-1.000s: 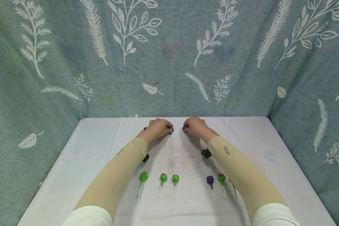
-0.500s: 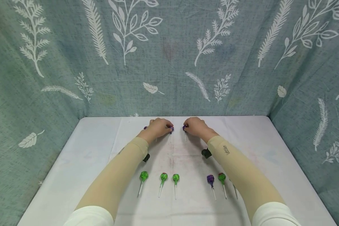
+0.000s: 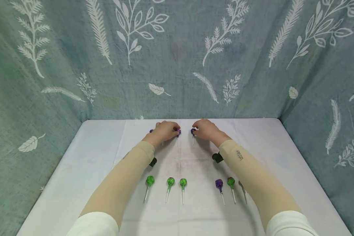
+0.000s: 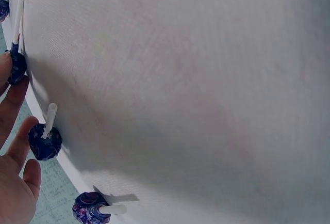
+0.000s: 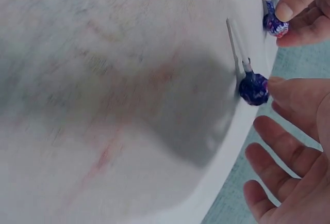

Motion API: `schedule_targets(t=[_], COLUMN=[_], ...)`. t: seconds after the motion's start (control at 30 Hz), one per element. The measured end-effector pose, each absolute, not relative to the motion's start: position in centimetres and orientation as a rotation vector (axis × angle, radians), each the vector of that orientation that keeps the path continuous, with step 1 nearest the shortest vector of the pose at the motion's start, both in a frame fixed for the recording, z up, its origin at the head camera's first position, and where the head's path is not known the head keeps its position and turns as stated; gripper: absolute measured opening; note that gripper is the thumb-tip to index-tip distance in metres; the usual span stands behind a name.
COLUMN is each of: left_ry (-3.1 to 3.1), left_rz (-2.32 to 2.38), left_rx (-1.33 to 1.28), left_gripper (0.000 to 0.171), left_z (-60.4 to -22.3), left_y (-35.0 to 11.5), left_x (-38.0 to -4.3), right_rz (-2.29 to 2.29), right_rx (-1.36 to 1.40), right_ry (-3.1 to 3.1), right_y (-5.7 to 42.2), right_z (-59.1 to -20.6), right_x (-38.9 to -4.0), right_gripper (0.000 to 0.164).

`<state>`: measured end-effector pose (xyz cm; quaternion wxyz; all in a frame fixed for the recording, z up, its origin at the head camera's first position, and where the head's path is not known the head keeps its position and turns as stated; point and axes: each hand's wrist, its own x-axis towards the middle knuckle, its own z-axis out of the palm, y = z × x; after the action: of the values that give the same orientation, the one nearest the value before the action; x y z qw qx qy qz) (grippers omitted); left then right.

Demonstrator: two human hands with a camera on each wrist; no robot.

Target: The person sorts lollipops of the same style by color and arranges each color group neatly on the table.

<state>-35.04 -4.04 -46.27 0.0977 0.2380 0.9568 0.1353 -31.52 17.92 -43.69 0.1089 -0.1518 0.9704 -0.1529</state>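
Pinching: left hand point(image 3: 164, 131), thumb and finger on a purple lollipop point(image 5: 274, 27), upper centre of the frame.
Touching: right hand point(image 3: 207, 130), fingers loosely spread, thumb tip against the next purple lollipop point(image 5: 253, 89), just right of the first.
Green lollipops point(image 3: 170, 181): three in a row, lower centre.
Lower right: purple one point(image 3: 219, 183), green one point(image 3: 231, 182), another beside the sleeve point(image 3: 253, 173).
Tabletop point(image 3: 283, 157): white.

In the head view, a short dark word point(image 3: 239, 155) is seen printed on the right sleeve point(image 3: 261, 183); its first letter is read as L, the rest is too small to be read reliably. A dark mark point(image 3: 126, 155) is seen on the left sleeve point(image 3: 121, 183), too slanted to be read.
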Motion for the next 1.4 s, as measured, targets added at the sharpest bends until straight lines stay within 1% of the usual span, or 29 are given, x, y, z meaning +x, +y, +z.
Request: schedule_targets(t=[0.27,0.53,0.8,1.1,1.4], left_ry=[2.835,2.826,2.809,2.805,2.804], left_rz=[0.437,0.441,0.427,0.44,0.431], left_rx=[0.686,0.664,0.646,0.655,0.666], left_gripper=[0.031,0.032,0.031,0.031,0.031], left_z=[-45.3,-45.8,-45.8,-46.0,-46.3], left_y=[-3.8,-3.7,-3.7,-3.8,-3.7], left_x=[-35.5,-36.0,-35.6,-35.4,-35.3], right_rz=[-0.405,-0.449,-0.545,-0.623,-0.759], right_rx=[-0.464,-0.465,-0.56,-0.646,-0.675], right_ry=[2.869,2.863,2.858,2.904,2.907], right_y=[19.3,20.5,21.4,23.1,24.7], right_z=[-42.4,-41.5,-40.5,-39.6,-40.4], right_x=[-31.5,-30.2,-26.7,-22.0,-17.8], right_gripper=[0.041,0.041,0.041,0.039,0.04])
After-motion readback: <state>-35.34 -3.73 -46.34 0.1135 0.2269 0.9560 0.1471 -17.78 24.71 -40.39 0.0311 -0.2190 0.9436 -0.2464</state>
